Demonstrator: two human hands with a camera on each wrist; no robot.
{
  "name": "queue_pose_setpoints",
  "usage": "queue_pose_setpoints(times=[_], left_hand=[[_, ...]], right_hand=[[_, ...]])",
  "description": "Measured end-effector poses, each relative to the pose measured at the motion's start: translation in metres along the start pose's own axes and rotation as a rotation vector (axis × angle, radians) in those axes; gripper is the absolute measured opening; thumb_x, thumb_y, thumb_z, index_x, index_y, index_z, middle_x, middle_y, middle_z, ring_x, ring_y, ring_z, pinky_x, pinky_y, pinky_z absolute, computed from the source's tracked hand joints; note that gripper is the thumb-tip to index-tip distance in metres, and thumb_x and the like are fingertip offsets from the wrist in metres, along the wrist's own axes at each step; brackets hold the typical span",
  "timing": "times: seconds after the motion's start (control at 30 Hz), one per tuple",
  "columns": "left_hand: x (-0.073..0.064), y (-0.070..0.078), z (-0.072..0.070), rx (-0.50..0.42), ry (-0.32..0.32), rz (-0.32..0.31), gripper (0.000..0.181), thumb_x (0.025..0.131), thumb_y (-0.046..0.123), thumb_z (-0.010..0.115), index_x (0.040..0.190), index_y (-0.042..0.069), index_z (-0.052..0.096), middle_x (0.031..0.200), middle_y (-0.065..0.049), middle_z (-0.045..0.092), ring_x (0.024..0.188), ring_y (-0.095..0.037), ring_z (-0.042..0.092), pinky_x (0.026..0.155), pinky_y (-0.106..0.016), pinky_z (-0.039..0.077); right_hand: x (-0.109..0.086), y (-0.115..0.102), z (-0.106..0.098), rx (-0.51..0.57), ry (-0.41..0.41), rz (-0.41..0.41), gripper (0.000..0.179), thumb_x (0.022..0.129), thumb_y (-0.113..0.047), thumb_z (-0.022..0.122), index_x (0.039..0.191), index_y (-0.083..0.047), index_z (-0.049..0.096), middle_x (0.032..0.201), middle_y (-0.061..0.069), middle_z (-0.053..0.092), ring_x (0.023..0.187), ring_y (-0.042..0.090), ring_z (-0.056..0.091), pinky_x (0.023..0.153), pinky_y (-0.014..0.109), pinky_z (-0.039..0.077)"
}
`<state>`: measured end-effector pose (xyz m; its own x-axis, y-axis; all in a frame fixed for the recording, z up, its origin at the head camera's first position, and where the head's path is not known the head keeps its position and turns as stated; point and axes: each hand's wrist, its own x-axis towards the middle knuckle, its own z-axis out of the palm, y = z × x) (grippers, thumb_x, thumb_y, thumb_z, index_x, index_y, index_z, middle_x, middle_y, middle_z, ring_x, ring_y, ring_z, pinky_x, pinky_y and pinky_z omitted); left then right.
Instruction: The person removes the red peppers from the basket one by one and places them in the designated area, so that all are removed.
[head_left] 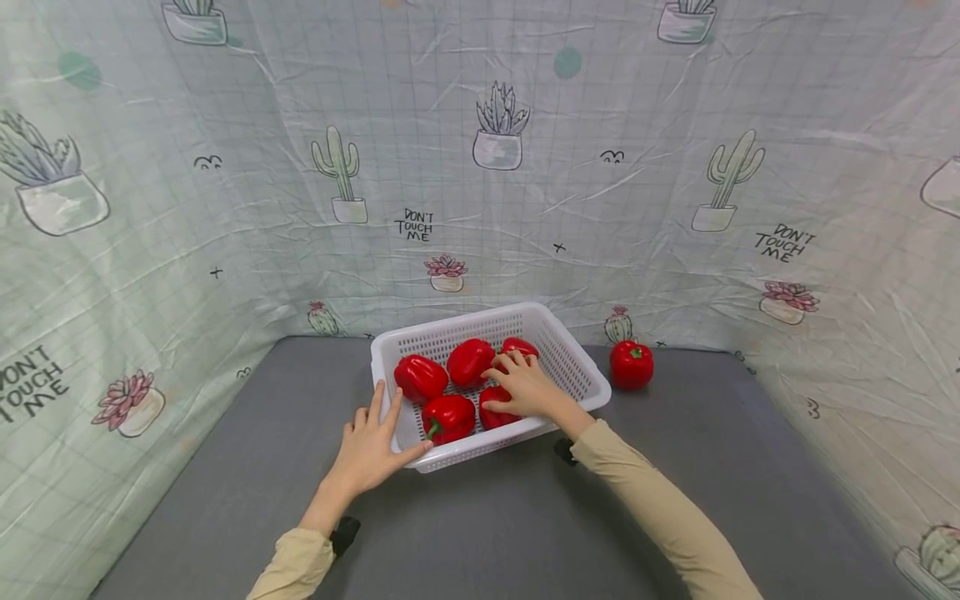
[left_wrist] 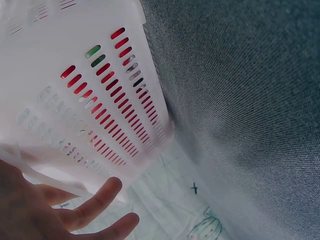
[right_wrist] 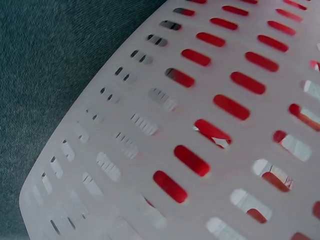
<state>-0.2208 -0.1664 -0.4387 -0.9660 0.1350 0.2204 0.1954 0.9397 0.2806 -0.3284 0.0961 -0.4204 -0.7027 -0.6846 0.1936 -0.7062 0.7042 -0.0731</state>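
A white plastic basket (head_left: 573, 354) with slotted walls stands at the back middle of the grey table. Several red bell peppers lie in it, among them one at the left (head_left: 420, 379) and one at the front with a green stem (head_left: 448, 419). My left hand (head_left: 369, 450) rests on the basket's front-left corner, fingers spread along the left rim, thumb on the front rim. In the left wrist view its fingers (left_wrist: 97, 200) stretch beside the rim. My right hand (head_left: 528, 390) reaches over the front wall and grips the front-right pepper (head_left: 495, 414), its bent fingers overlapping the back-right pepper (head_left: 519, 344).
Another red bell pepper (head_left: 631, 367) stands on the grey table (head_left: 480, 533) to the right of the basket. A printed cloth (head_left: 555, 200) with cactus drawings hangs behind the table and along both sides. Through the slots of the basket wall (right_wrist: 140, 160), red shows in the right wrist view.
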Motion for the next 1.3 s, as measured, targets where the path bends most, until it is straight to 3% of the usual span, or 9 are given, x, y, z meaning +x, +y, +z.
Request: queue_pose_setpoints(times=[0.17,0.47,0.87,1.13,1.3], left_hand=[[0.0002,0.0009,0.0012,-0.002,-0.004,-0.006,0.094,0.071,0.066,0.053,0.142,0.010,0.024,0.149,-0.017,0.014,0.110,-0.038,0.039,0.084,-0.057,0.037],[0.0003,0.0018,0.0016,-0.004,-0.011,-0.010,0.093,0.072,0.064,0.054,0.141,0.010,0.025,0.149,-0.017,0.013,0.111,-0.038,0.039,0.085,-0.057,0.037],[0.0001,0.0009,0.0011,-0.008,-0.006,-0.008,0.093,0.071,0.064,0.055,0.141,0.009,0.026,0.148,-0.018,0.015,0.110,-0.038,0.040,0.085,-0.058,0.037],[0.0012,0.0010,0.0001,-0.006,-0.017,-0.011,0.094,0.071,0.064,0.055,0.141,0.010,0.025,0.148,-0.018,0.014,0.111,-0.038,0.040,0.085,-0.058,0.037],[0.0017,0.0014,0.0001,-0.009,-0.020,-0.009,0.093,0.071,0.064,0.055,0.142,0.010,0.024,0.149,-0.018,0.014,0.111,-0.038,0.039,0.085,-0.058,0.037]], right_hand=[[0.0015,0.0035,0.0042,-0.044,-0.049,0.002,0.055,0.076,-0.057,0.058,0.114,-0.018,0.058,0.117,0.006,0.050,0.113,0.023,0.035,0.090,0.050,0.031],[0.0037,0.0053,0.0050,-0.048,-0.169,0.048,0.066,0.069,-0.063,0.059,0.120,-0.020,0.055,0.123,0.007,0.048,0.123,0.031,0.032,0.100,0.058,0.025],[0.0032,0.0045,0.0036,0.018,-0.127,0.023,0.073,0.066,-0.053,0.069,0.126,-0.016,0.048,0.128,0.010,0.047,0.124,0.032,0.035,0.100,0.054,0.029],[0.0023,0.0035,0.0010,0.050,-0.176,0.044,0.080,0.068,-0.049,0.070,0.134,-0.013,0.041,0.133,0.011,0.047,0.125,0.028,0.039,0.103,0.053,0.027],[0.0019,0.0045,0.0006,0.035,-0.154,0.027,0.078,0.067,-0.049,0.070,0.131,-0.014,0.043,0.133,0.012,0.046,0.122,0.032,0.041,0.100,0.054,0.030]])
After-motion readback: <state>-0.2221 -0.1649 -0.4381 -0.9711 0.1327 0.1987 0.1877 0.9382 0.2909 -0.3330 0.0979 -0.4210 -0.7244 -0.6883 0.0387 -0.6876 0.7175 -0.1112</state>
